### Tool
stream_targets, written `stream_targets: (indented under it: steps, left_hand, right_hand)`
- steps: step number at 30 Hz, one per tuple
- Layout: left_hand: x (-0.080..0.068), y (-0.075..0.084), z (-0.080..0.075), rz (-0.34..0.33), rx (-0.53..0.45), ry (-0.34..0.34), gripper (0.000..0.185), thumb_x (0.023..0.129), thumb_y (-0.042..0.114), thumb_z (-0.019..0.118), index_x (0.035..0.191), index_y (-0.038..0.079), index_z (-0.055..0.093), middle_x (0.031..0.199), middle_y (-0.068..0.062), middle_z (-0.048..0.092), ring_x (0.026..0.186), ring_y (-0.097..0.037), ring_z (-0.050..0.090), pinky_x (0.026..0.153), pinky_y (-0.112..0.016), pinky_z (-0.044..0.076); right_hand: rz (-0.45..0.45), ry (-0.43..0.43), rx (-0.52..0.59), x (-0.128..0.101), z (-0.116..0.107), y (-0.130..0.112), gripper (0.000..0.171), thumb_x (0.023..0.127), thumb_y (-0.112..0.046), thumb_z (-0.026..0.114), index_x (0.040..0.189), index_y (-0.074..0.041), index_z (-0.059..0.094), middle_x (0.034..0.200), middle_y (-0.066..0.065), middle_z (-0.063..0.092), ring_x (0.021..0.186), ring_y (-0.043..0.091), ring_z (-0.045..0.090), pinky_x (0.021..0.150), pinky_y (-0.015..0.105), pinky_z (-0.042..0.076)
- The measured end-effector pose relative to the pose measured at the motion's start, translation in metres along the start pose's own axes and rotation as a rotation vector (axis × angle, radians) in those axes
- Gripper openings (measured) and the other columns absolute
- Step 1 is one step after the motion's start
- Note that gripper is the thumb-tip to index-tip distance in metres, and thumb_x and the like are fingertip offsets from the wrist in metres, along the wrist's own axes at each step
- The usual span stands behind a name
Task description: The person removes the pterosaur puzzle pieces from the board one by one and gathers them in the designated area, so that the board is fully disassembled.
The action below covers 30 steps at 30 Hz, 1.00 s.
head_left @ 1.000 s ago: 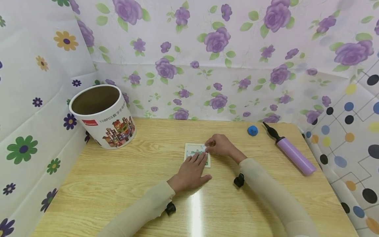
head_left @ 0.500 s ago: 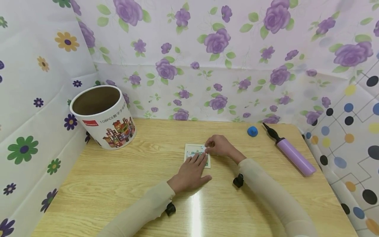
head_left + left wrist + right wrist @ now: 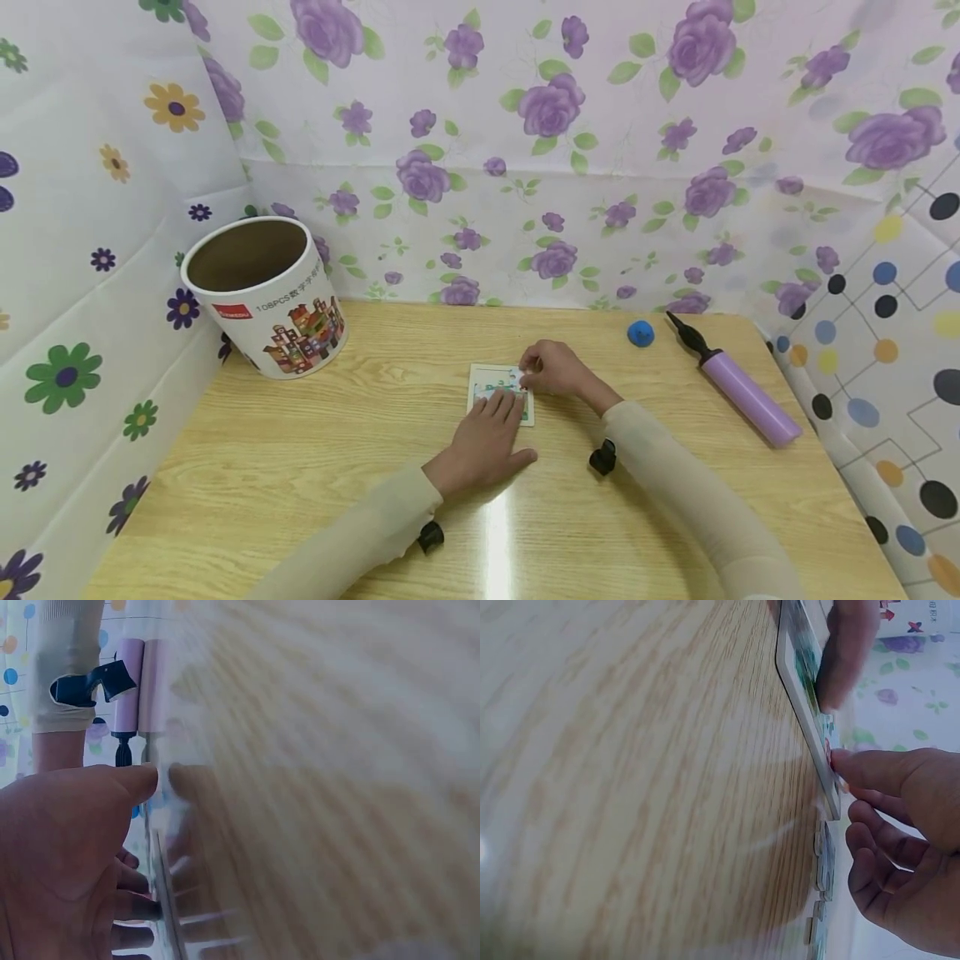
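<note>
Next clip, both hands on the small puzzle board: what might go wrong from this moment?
The right hand pinches at the puzzle board's edge; the board may slide or tilt if the flat left hand eases off. Loose puzzle pieces beside that edge could get pushed out of place.
</note>
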<state>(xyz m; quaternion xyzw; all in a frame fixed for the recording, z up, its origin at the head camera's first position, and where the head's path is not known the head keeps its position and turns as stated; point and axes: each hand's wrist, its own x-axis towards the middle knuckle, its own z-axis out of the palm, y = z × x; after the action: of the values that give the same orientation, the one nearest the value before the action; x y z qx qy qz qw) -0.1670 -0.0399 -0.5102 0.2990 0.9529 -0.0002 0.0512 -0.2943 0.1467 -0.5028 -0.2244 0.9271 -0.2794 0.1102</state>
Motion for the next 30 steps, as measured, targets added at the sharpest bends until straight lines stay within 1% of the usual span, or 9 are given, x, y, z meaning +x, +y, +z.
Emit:
stream_targets:
  steps: [3,9,12,15,19,23,27,28,30]
  left_hand:
    - [-0.003,0.002,0.0,-0.004,0.006,-0.012,0.086,0.103,0.064,0.041,0.16,0.001,0.029,0.166,-0.017,0.027,0.154,-0.031,0.027,0.121,-0.049,0.029]
    - [-0.006,0.002,-0.001,0.009,-0.011,0.013,0.082,0.103,0.06,0.046,0.158,0.0,0.034,0.165,-0.018,0.03,0.151,-0.031,0.033,0.12,-0.046,0.033]
    - [-0.007,0.002,-0.001,0.019,-0.018,0.014,0.082,0.104,0.059,0.046,0.158,-0.001,0.033,0.165,-0.02,0.03,0.151,-0.031,0.033,0.121,-0.042,0.032]
    - [-0.007,0.001,0.0,0.024,-0.023,0.018,0.082,0.104,0.058,0.046,0.158,-0.002,0.033,0.165,-0.02,0.029,0.152,-0.031,0.032,0.121,-0.04,0.031]
    - [-0.007,0.001,0.0,0.026,-0.024,0.022,0.082,0.104,0.058,0.046,0.158,-0.003,0.032,0.165,-0.021,0.029,0.152,-0.031,0.031,0.122,-0.039,0.029]
    - [-0.008,0.002,0.0,0.026,-0.014,0.031,0.082,0.104,0.058,0.046,0.158,-0.002,0.032,0.164,-0.02,0.031,0.151,-0.031,0.032,0.122,-0.039,0.029]
    - [-0.008,0.003,0.002,0.018,-0.009,0.023,0.082,0.104,0.059,0.045,0.159,-0.001,0.031,0.165,-0.018,0.031,0.152,-0.03,0.031,0.121,-0.043,0.031]
    - [-0.008,0.003,0.002,0.013,-0.008,0.017,0.082,0.104,0.059,0.044,0.159,-0.001,0.03,0.165,-0.018,0.03,0.152,-0.03,0.03,0.121,-0.044,0.031]
    - [-0.008,0.003,0.003,0.006,-0.008,0.008,0.082,0.104,0.06,0.043,0.16,0.0,0.029,0.166,-0.017,0.029,0.153,-0.03,0.03,0.12,-0.046,0.032]
  right_hand:
    - [-0.005,0.01,0.005,-0.002,-0.001,-0.002,0.012,0.088,-0.017,0.082,0.096,-0.012,0.074,0.092,0.001,0.068,0.085,0.016,0.061,0.08,0.036,0.053]
    - [-0.027,0.026,0.053,-0.006,-0.002,-0.001,0.007,0.092,-0.015,0.077,0.096,-0.012,0.072,0.086,-0.002,0.068,0.077,0.013,0.061,0.072,0.032,0.052]
    - [-0.047,0.03,0.077,-0.006,-0.003,0.001,0.004,0.095,-0.014,0.074,0.098,-0.012,0.072,0.085,-0.003,0.068,0.075,0.012,0.061,0.069,0.03,0.051]
    - [-0.064,0.023,0.112,-0.007,-0.004,0.003,0.006,0.096,-0.012,0.072,0.102,-0.011,0.073,0.086,-0.002,0.069,0.074,0.012,0.062,0.068,0.031,0.052]
    - [-0.072,0.022,0.143,-0.009,-0.005,0.006,0.01,0.098,-0.013,0.07,0.107,-0.012,0.075,0.092,-0.001,0.071,0.081,0.013,0.065,0.075,0.034,0.056]
    - [-0.073,0.049,0.168,-0.014,-0.009,0.009,0.013,0.1,-0.015,0.068,0.109,-0.013,0.077,0.098,0.0,0.073,0.089,0.015,0.069,0.083,0.037,0.058]
    - [-0.07,0.088,0.2,-0.023,-0.017,0.011,0.015,0.1,-0.016,0.068,0.11,-0.011,0.077,0.101,0.003,0.073,0.091,0.019,0.07,0.085,0.041,0.059]
    - [-0.07,0.1,0.198,-0.026,-0.019,0.013,0.016,0.1,-0.017,0.068,0.111,-0.011,0.078,0.102,0.003,0.074,0.093,0.019,0.07,0.088,0.041,0.058]
    - [-0.055,0.118,0.212,-0.031,-0.024,0.016,0.016,0.099,-0.018,0.069,0.111,-0.012,0.078,0.104,0.003,0.074,0.096,0.02,0.07,0.09,0.043,0.058]
